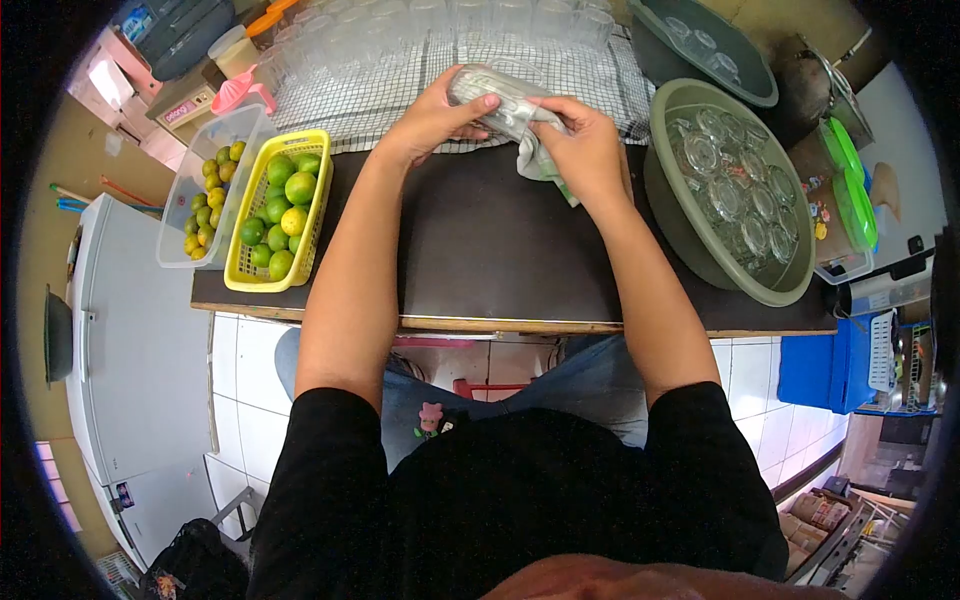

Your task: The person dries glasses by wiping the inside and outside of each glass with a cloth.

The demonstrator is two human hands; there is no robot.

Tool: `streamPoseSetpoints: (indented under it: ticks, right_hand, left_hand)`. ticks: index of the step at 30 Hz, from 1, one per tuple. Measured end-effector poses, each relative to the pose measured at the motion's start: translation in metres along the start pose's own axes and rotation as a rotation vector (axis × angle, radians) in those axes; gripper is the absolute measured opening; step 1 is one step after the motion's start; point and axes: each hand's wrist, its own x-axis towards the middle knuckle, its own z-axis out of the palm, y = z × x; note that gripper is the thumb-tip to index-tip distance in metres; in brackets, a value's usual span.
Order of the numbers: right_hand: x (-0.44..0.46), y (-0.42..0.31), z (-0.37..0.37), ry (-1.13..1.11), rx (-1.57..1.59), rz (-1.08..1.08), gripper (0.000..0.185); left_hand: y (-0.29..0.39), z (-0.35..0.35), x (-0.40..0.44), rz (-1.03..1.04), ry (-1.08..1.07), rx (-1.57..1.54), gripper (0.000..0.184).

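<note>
My left hand [437,118] is wrapped round a clear drinking glass [478,84] that lies on its side in the air, above the near edge of the checked cloth. My right hand [583,147] grips a pale grey-green cloth [540,160] and presses it against the right end of the glass; a corner of it hangs down below my fingers. Part of the glass is hidden by the cloth and my fingers. Many upturned clear glasses [490,20] stand in rows on the checked cloth [350,105] beyond my hands.
A green-grey basin [690,240] full of wet-looking glasses stands at right, another dark basin [650,40] behind it. At left are a yellow basket [262,283] of green limes and a clear tub [172,235] of smaller citrus. The dark tabletop [500,250] lies before me.
</note>
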Motion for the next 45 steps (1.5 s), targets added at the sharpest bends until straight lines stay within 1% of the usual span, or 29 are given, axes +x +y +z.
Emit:
streamPoseSetpoints:
  ticks: [2, 3, 5, 6, 8, 9, 10, 12, 13, 15, 16, 17, 19, 20, 22, 28, 30, 31, 32, 33, 34, 35, 37, 39, 41, 42, 43, 44, 45]
  right_hand:
    - [-0.002, -0.005, -0.002, -0.083, -0.269, -0.141, 0.041]
    - [0.000, -0.004, -0.004, -0.084, -0.269, -0.139, 0.041]
    - [0.006, -0.001, -0.009, -0.175, -0.526, -0.419, 0.050]
    - [0.004, -0.004, -0.010, -0.176, -0.523, -0.417, 0.050]
    - [-0.003, -0.011, -0.014, -0.329, -0.436, -0.337, 0.057]
    - [-0.001, -0.013, -0.014, -0.367, -0.504, -0.361, 0.066]
    - [-0.002, -0.014, -0.013, -0.365, -0.502, -0.358, 0.066]
    - [-0.005, -0.020, -0.011, -0.319, -0.403, -0.131, 0.068]
    - [-0.001, -0.006, -0.009, -0.200, -0.355, -0.115, 0.065]
    - [0.003, -0.006, -0.012, -0.183, -0.144, -0.005, 0.061]
    - [0.005, -0.010, -0.014, -0.182, -0.110, -0.020, 0.050]
    - [0.004, -0.012, -0.012, -0.187, -0.111, -0.022, 0.050]
    - [0.001, -0.017, -0.007, -0.081, -0.163, -0.038, 0.041]
    - [0.000, -0.007, -0.004, -0.031, -0.319, -0.271, 0.038]
    - [-0.004, -0.004, -0.002, -0.072, -0.574, -0.458, 0.041]
    - [-0.004, -0.010, -0.004, -0.063, -0.681, -0.414, 0.038]
    - [-0.008, -0.010, 0.001, -0.079, -0.350, -0.094, 0.033]
    - [-0.008, -0.008, 0.002, -0.079, -0.350, -0.091, 0.033]
    - [-0.005, -0.006, 0.002, -0.088, -0.091, 0.037, 0.033]
    - [-0.004, -0.005, 0.002, -0.091, 0.168, 0.162, 0.034]
    - [-0.001, -0.008, -0.004, -0.124, 0.352, 0.358, 0.037]
    - [0.000, -0.010, -0.006, -0.120, 0.352, 0.358, 0.037]
    - [0.002, -0.017, -0.007, -0.089, 0.493, 0.540, 0.036]
    - [0.003, -0.011, -0.012, -0.098, 0.425, 0.516, 0.035]
    - [0.002, -0.010, -0.013, -0.187, 0.193, 0.319, 0.034]
    - [-0.002, -0.012, -0.008, -0.183, 0.047, 0.188, 0.037]
    - [-0.007, -0.015, -0.005, -0.186, 0.048, 0.185, 0.037]
    - [-0.013, -0.018, -0.002, -0.185, -0.356, -0.197, 0.047]
    - [-0.015, -0.020, 0.000, -0.169, -0.755, -0.584, 0.059]
  left_hand:
    - [-0.004, 0.001, 0.002, 0.035, 0.024, -0.030, 0.091]
    - [-0.002, 0.004, 0.000, 0.071, 0.046, -0.058, 0.092]
    - [0.005, 0.007, -0.002, 0.078, 0.067, -0.086, 0.090]
    - [0.006, 0.007, -0.003, 0.083, 0.088, -0.114, 0.088]
    - [0.006, 0.002, -0.003, 0.045, 0.075, -0.109, 0.086]
    - [0.006, 0.002, -0.003, 0.009, 0.058, -0.106, 0.084]
    - [0.007, 0.003, -0.004, 0.006, 0.056, -0.104, 0.084]
    - [0.006, 0.004, -0.004, -0.044, 0.051, -0.035, 0.079]
    - [0.007, 0.002, -0.004, -0.043, 0.049, -0.035, 0.079]
    - [0.008, -0.007, -0.003, -0.010, 0.036, -0.015, 0.077]
    - [0.005, -0.008, -0.003, -0.009, 0.038, -0.017, 0.077]
    - [0.002, -0.009, -0.002, -0.019, 0.027, -0.067, 0.076]
    - [0.005, -0.008, -0.006, -0.025, 0.023, -0.116, 0.075]
    - [0.005, -0.005, -0.007, -0.028, -0.015, -0.147, 0.075]
    - [0.007, 0.003, -0.009, -0.041, -0.047, -0.125, 0.075]
    - [0.012, 0.018, -0.008, 0.012, -0.037, -0.040, 0.076]
    - [0.014, 0.018, -0.007, 0.027, -0.031, -0.021, 0.076]
    - [0.014, 0.019, -0.007, 0.135, -0.039, 0.035, 0.074]
    - [0.014, 0.020, -0.008, 0.243, -0.048, 0.092, 0.073]
    - [0.016, 0.021, -0.009, 0.239, -0.051, 0.092, 0.073]
    - [0.017, 0.022, -0.010, 0.246, -0.083, 0.055, 0.075]
    - [0.019, 0.022, -0.011, 0.255, -0.113, 0.018, 0.078]
    - [0.017, 0.022, -0.010, 0.249, -0.135, 0.053, 0.077]
    - [0.017, 0.020, -0.012, 0.238, -0.159, 0.086, 0.076]
    - [0.020, 0.014, -0.014, 0.074, -0.285, -0.200, 0.073]
    - [0.021, 0.012, -0.019, 0.042, -0.303, -0.393, 0.085]
    - [0.026, 0.008, -0.018, -0.041, -0.242, -0.347, 0.087]
    - [0.030, 0.005, -0.017, -0.121, -0.180, -0.298, 0.090]
    - [0.028, 0.009, -0.016, -0.134, -0.102, -0.270, 0.079]
